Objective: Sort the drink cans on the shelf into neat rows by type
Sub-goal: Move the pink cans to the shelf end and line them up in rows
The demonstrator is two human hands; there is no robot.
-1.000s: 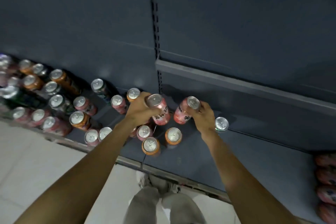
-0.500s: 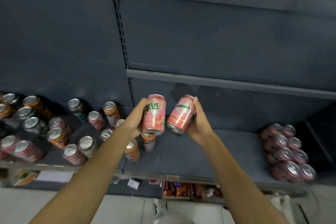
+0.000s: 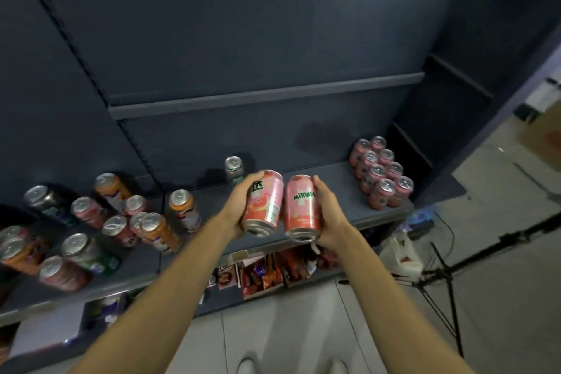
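On the shelf point(image 3: 318, 179), mixed cans point(image 3: 115, 222) stand scattered at the left, evidently not yet sorted. In front of the shelf's middle, the left hand point(image 3: 239, 206) grips one pink can point(image 3: 263, 203) and the right hand point(image 3: 329, 215) another pink can point(image 3: 302, 208), tilted, likely bound for the tidy pink rows point(image 3: 381, 171) at the right, where their type is gathered.

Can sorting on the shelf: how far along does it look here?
Early to midway. Done: a block of pink cans stands in two neat rows at the shelf's right end. In hand: the left hand and the right hand each hold one pink can. Left: the mixed cluster of orange, pink and dark cans, plus a lone can at the back.
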